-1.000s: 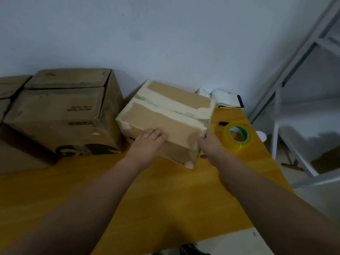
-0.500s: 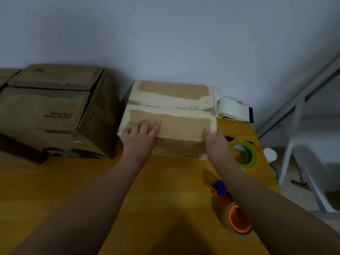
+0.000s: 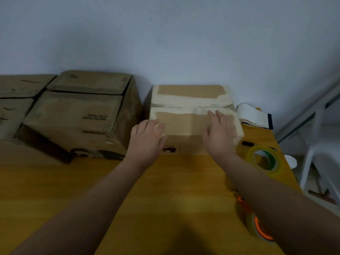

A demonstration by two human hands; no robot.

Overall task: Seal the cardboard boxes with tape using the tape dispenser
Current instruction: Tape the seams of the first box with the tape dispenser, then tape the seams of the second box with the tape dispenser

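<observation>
Head view: box sits at the back of the bench by the wall, flaps closed. Left hand rests on its near left corner, right hand flat on top, fingers straight, gripping nothing. Tape roll lies just right of it; dispenser lies nearer, partly hidden by the right forearm. Bigger boxes stand left.
</observation>
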